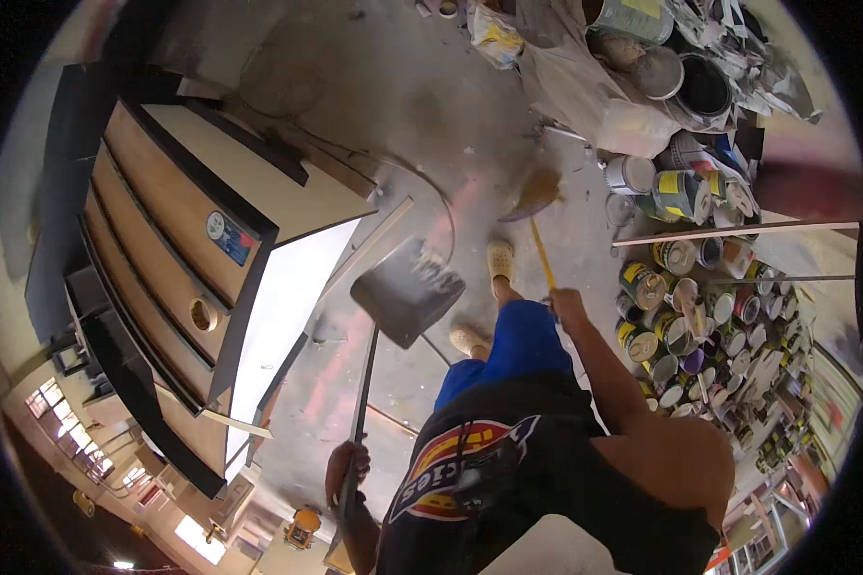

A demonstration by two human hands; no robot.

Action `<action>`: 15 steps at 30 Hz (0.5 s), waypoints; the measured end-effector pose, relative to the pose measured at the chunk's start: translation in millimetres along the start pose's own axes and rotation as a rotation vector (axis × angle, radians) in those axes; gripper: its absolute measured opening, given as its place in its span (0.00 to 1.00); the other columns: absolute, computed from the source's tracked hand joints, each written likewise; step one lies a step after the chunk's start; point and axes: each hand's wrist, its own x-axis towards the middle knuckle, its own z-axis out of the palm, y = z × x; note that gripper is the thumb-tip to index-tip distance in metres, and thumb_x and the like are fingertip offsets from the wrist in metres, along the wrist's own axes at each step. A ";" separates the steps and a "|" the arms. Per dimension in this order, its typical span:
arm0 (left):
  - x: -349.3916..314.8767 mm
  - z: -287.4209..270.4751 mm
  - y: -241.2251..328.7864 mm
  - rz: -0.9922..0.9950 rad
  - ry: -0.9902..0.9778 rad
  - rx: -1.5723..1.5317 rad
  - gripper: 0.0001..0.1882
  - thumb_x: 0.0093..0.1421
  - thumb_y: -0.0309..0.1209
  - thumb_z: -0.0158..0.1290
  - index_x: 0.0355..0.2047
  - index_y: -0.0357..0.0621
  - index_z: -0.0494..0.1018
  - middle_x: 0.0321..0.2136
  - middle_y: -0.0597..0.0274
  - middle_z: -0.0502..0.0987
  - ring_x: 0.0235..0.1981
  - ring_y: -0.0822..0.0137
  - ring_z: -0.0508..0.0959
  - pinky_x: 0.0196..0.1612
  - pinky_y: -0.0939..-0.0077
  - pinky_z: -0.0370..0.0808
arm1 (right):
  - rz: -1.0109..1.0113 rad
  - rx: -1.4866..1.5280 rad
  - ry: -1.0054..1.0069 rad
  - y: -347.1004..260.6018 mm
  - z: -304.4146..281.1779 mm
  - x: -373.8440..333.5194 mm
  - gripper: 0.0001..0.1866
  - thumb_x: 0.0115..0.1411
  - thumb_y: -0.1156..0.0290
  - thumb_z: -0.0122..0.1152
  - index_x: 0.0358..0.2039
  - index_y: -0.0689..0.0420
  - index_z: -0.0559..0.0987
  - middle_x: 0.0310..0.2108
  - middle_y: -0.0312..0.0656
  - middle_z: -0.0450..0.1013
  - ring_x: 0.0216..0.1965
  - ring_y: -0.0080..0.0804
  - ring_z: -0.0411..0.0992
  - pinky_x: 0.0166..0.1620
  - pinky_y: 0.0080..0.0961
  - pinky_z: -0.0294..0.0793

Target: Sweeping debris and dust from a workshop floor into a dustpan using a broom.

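My left hand (pixel 346 468) is wrapped round the dark pole of a long-handled dustpan (pixel 398 305). The pan is grey and scuffed, hanging or resting over the floor left of my feet; whether it touches the floor I cannot tell. Pale bits of debris (pixel 437 279) show at its far right edge. In my right hand (pixel 568 309), closed, is the yellow stick of a broom (pixel 539 235). Its brownish bristle head (pixel 534 195) is on the floor ahead of my feet, somewhat blurred.
A large wooden cabinet (pixel 153 259) with black edges stands at the left. To the right, many paint cans (pixel 647 285) crowd the floor. Crumpled sheeting (pixel 585 96) and buckets (pixel 704 88) lie at the far right. A thin cable (pixel 422 174) curves over the concrete floor.
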 end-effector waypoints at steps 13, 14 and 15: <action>22.3 122.9 56.1 0.178 -0.168 0.302 0.15 0.54 0.29 0.38 0.42 0.35 0.60 0.12 0.68 0.58 0.09 0.75 0.59 0.10 0.84 0.61 | 0.147 0.768 0.059 -167.4 -59.6 182.8 0.15 0.51 0.67 0.48 0.10 0.57 0.68 0.10 0.35 0.61 0.12 0.24 0.58 0.15 0.25 0.56; 22.4 122.5 62.7 0.171 -0.159 0.321 0.15 0.54 0.29 0.38 0.42 0.35 0.60 0.12 0.68 0.58 0.09 0.75 0.59 0.10 0.84 0.61 | 0.160 0.784 0.064 -158.2 -52.6 177.2 0.15 0.51 0.67 0.48 0.10 0.57 0.68 0.10 0.35 0.61 0.12 0.24 0.58 0.15 0.25 0.56; 15.1 109.0 64.6 0.195 -0.105 0.281 0.13 0.54 0.29 0.38 0.38 0.35 0.62 0.12 0.67 0.58 0.10 0.75 0.60 0.10 0.83 0.61 | 0.207 0.884 -0.049 -173.6 -35.2 159.2 0.12 0.51 0.70 0.48 0.13 0.57 0.70 0.11 0.35 0.62 0.12 0.24 0.58 0.15 0.25 0.55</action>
